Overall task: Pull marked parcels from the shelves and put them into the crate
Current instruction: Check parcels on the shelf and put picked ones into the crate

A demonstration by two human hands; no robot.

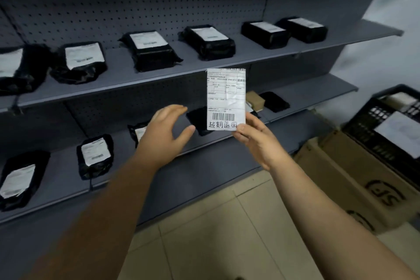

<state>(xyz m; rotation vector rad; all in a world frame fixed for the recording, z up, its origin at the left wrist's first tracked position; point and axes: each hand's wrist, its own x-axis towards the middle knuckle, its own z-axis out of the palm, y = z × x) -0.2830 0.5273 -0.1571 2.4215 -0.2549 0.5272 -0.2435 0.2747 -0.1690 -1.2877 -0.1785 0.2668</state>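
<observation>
Black crate (381, 143) to the right of both hands, labelled parcel (400, 134) inside, right hand (256, 141) pinching upright paper label (226, 100) at bottom corner, left hand (166, 136) open, fingers relaxed, just beside it

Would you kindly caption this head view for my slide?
Right hand pinches a marked label before shelved black parcels.

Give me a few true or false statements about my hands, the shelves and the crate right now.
1. The right hand pinches a white shipping label at its lower edge. True.
2. The left hand grips a black parcel. False: it is open and holds nothing.
3. Handwritten characters sit below the label's barcode. True.
4. The black crate is empty. False: a white-labelled parcel lies in it.
5. The upper shelf holds brown boxes. False: it holds black-wrapped parcels with white labels.
</observation>
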